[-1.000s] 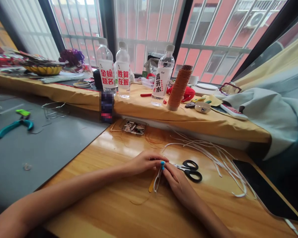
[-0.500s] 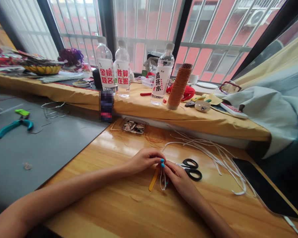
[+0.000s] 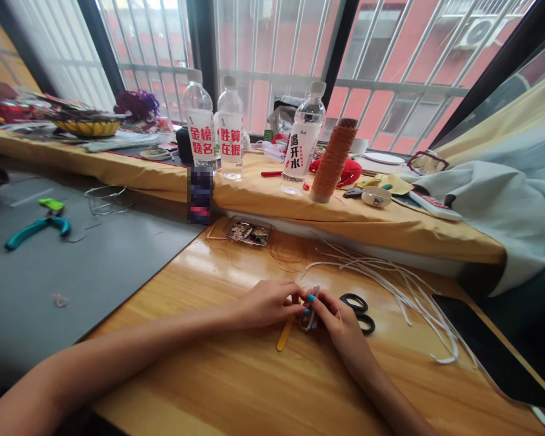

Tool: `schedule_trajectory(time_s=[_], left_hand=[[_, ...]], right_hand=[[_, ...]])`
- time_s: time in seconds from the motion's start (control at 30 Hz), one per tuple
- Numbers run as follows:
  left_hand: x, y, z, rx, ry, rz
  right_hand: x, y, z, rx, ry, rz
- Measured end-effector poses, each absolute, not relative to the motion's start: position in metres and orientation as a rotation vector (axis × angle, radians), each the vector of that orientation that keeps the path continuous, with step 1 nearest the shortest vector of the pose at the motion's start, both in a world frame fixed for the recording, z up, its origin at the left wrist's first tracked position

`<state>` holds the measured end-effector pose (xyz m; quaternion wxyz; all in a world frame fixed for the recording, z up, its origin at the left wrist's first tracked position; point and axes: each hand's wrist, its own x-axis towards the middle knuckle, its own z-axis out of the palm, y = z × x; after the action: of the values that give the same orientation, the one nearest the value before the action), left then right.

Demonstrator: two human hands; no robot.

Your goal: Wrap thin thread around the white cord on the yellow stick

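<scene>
My left hand [image 3: 267,304] and my right hand [image 3: 340,315] meet over the wooden table, fingertips close together. A small looped bundle of white cord [image 3: 317,290] is pinched in my right fingers, its loops hanging just below them. The closed left fingers touch the near side of this bundle. A flat yellow stick [image 3: 284,336] slants down from under the left fingertips; whether they grip it is hidden. Just beyond my right hand lie black-handled scissors [image 3: 366,322], their blades covered by the hand.
Loose white cords [image 3: 402,297] and a dark phone [image 3: 490,351] lie to the right. A clear tray of small pieces [image 3: 249,231] is behind my hands. Teal pliers [image 3: 31,233] rest on the grey surface. Water bottles [image 3: 303,136] and an orange thread spool [image 3: 333,160] stand on the ledge.
The white cord loops, hanging below my fingers before, are now gathered up between them, with a bit standing above. My right hand has turned slightly. The whole view has shifted a little.
</scene>
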<state>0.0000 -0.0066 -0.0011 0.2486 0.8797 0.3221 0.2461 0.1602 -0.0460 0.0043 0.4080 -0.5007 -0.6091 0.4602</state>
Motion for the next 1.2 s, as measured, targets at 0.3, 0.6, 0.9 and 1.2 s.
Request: schedule_trajectory(time_s=[0.3, 0.6, 0.9, 1.2], left_hand=[[0.0002, -0.0062, 0.0062, 2.228, 0.877, 0.754], [-0.0003, -0.0074, 0.0045, 2.219, 0.94, 0.992], [-0.0044, -0.0124, 0.0032, 2.343, 0.872, 1.128], [-0.002, -0.0072, 0.0002, 2.215, 0.847, 0.949]], right_hand=[[0.1618, -0.0432, -0.0018, -1.265, -1.451, 1.193], [0.1596, -0.042, -0.0014, -1.256, -1.389, 1.291], [0.1598, -0.0439, -0.0001, -1.3, -1.757, 1.141], [0.1591, -0.0466, 0.0001, -1.22, -2.089, 0.831]])
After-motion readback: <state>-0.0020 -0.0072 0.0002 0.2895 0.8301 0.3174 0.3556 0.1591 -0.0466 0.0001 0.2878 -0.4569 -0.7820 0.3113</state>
